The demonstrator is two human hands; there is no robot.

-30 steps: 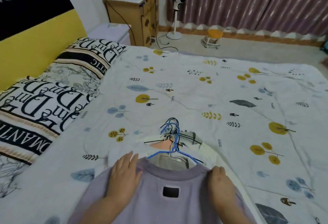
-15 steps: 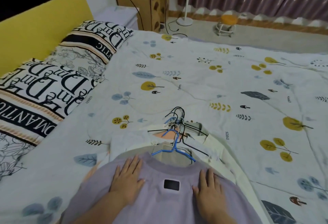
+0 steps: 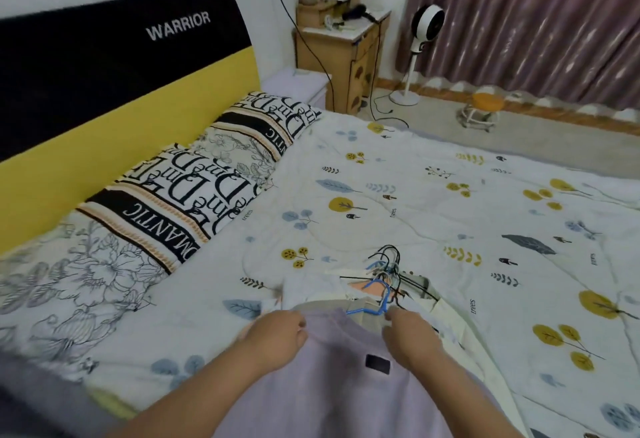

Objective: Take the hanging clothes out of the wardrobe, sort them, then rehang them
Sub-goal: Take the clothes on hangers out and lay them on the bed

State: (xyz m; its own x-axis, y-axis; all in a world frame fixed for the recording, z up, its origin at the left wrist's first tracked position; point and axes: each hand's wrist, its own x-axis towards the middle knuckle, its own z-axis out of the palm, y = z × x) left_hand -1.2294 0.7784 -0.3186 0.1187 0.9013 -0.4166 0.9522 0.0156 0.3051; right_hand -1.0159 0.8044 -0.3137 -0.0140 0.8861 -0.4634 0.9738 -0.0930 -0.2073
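The collar of a lilac T-shirt was gripped at either side by the left hand and right hand, fingers curled, apparently pinching cloth. The shirt lay atop piled clothes on hangers, spread over a leaf-print quilt.

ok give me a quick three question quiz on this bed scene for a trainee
1. True or false: the lilac t-shirt lies on top of the pile of hangered clothes on the leaf-print white quilt.
2. Which hand is nearer the blue plastic hanger? A. left hand B. right hand
3. What word is on the black headboard panel?

Key: 1 true. 2 B. 3 WARRIOR.
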